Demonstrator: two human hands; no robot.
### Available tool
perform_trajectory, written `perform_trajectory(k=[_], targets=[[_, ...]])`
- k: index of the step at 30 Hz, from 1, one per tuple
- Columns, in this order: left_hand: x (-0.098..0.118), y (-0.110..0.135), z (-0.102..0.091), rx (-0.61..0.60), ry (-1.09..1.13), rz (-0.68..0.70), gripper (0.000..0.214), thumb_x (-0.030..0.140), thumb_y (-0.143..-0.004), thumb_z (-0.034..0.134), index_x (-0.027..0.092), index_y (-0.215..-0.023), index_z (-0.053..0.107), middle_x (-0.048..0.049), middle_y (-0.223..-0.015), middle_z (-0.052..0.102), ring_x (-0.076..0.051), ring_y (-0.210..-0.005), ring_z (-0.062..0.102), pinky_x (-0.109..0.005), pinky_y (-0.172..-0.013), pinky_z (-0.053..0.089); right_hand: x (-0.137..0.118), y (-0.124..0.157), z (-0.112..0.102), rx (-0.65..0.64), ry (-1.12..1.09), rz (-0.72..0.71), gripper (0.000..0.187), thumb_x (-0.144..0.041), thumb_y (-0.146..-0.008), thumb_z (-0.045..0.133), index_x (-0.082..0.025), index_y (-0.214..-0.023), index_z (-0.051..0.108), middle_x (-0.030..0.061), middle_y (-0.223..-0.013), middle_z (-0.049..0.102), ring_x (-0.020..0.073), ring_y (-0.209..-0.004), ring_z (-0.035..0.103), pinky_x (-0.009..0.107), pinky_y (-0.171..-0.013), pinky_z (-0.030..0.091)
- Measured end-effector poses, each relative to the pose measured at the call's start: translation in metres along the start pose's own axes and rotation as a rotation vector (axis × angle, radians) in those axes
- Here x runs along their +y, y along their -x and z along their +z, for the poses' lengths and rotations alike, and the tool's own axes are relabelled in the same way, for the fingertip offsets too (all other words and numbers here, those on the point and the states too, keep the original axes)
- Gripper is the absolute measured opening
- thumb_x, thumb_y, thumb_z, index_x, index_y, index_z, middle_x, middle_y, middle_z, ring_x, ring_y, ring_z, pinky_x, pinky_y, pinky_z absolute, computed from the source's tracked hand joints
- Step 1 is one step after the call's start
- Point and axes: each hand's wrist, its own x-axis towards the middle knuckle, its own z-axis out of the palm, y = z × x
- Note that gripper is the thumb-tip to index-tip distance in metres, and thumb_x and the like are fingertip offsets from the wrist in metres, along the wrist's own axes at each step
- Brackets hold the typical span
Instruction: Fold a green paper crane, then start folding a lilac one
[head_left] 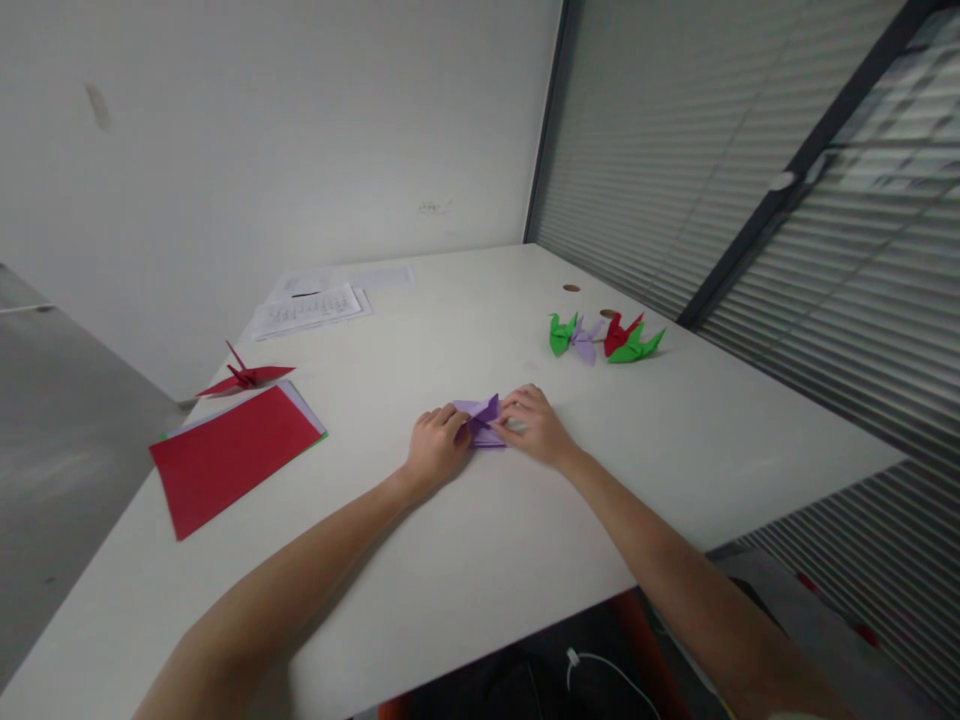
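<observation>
On the white table [480, 560] a partly folded sheet of purple origami paper [487, 436] lies between my two hands. My left hand [437, 445] presses on its left side with the fingers curled over the edge. A raised, darker purple flap stands up near the middle of the paper. At its right side my right hand [534, 428] pinches the paper between thumb and fingers. The fingertips hide part of the folds.
A stack of coloured paper with a red sheet on top [236, 455] lies at the left, a red paper crane [247, 376] behind it. Several folded cranes [634, 345] stand at the right. Printed sheets [311, 308] with a pen lie at the back left.
</observation>
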Motion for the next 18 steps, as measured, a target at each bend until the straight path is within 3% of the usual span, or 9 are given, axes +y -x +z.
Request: perform_trajectory(k=[6,9,11,13,15,18], targets=[[0.002,-0.001,-0.002,0.004,0.273,-0.003,0.022,0.029,-0.091,0.049,0.02,-0.103,0.064,-0.0056,-0.093,0.064,-0.012,-0.069,0.06,-0.026,-0.068,0.05,-0.005,0.001,0.0,-0.27,0.142,-0.044,0.023,-0.037,-0.089,0.056,-0.022,-0.093,0.073,0.008,-0.087,0.066,0.0235,-0.094,0.05,0.04,-0.086,0.035],[-0.007,-0.006,0.002,0.04,0.372,-0.091,0.026,0.023,-0.092,0.042,0.018,-0.105,0.064,-0.0067,-0.099,0.064,-0.014,-0.08,0.063,-0.027,-0.076,0.052,0.0,0.003,0.003,-0.34,0.187,0.01,0.032,-0.048,-0.088,0.055,-0.023,-0.095,0.074,0.0091,-0.092,0.064,0.0235,-0.093,0.049,0.039,-0.084,0.035],[-0.014,-0.009,0.004,0.05,0.327,-0.122,0.032,0.017,-0.088,0.045,0.018,-0.114,0.062,-0.0087,-0.112,0.064,-0.019,-0.105,0.059,-0.034,-0.093,0.048,0.004,0.004,0.005,-0.335,0.179,0.083,0.037,-0.051,-0.089,0.051,-0.023,-0.094,0.074,0.0091,-0.094,0.063,0.0229,-0.093,0.05,0.038,-0.084,0.035],[-0.02,-0.011,0.004,-0.042,0.266,-0.098,0.037,0.016,-0.086,0.048,0.019,-0.121,0.06,-0.0085,-0.122,0.062,-0.022,-0.117,0.054,-0.04,-0.1,0.043,0.007,0.005,0.008,-0.285,0.166,0.196,0.04,-0.051,-0.091,0.048,-0.021,-0.085,0.074,0.0087,-0.09,0.064,0.0216,-0.091,0.051,0.036,-0.083,0.035],[-0.021,-0.012,0.002,-0.128,0.229,-0.045,0.034,0.021,-0.087,0.049,0.021,-0.119,0.061,-0.0076,-0.123,0.062,-0.023,-0.117,0.054,-0.042,-0.1,0.041,0.011,0.005,0.01,-0.222,0.165,0.301,0.04,-0.048,-0.091,0.049,-0.019,-0.075,0.072,0.0078,-0.085,0.064,0.0204,-0.087,0.051,0.034,-0.081,0.035],[-0.017,-0.01,-0.001,-0.158,0.186,0.03,0.027,0.032,-0.089,0.054,0.023,-0.111,0.065,-0.0069,-0.108,0.068,-0.023,-0.105,0.059,-0.042,-0.094,0.042,0.019,0.004,0.011,-0.162,0.174,0.38,0.032,-0.037,-0.086,0.056,-0.018,-0.062,0.064,0.0057,-0.076,0.063,0.0196,-0.08,0.051,0.033,-0.078,0.036]])
